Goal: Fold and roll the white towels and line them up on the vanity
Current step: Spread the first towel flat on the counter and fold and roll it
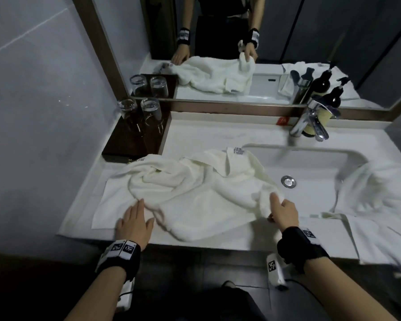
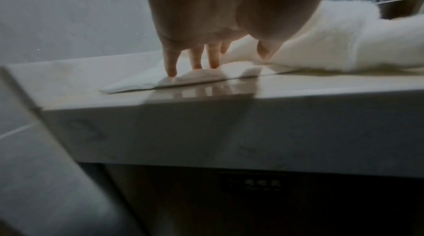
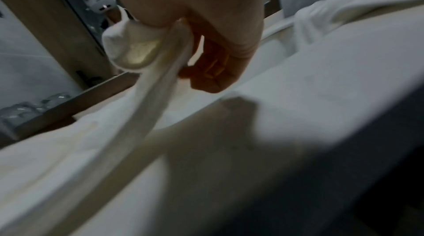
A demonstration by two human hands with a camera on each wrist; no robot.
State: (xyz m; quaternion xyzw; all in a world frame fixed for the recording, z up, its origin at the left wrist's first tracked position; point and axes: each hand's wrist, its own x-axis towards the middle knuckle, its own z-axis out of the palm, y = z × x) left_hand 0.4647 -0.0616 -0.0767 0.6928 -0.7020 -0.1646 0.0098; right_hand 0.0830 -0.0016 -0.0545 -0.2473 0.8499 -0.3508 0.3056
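We pressed our left hand (image 1: 134, 224), fingers (image 2: 171, 62) straight, flat on the near-left corner of the crumpled white terry towel (image 1: 195, 193) spread on the pale stone vanity top (image 1: 206, 135). Our right hand (image 1: 284, 213) pinched its right edge beside the white sink basin (image 1: 310, 163).

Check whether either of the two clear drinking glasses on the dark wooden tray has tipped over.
No, both clear drinking glasses stand upright, side by side on the dark wooden tray at the vanity's back left corner.
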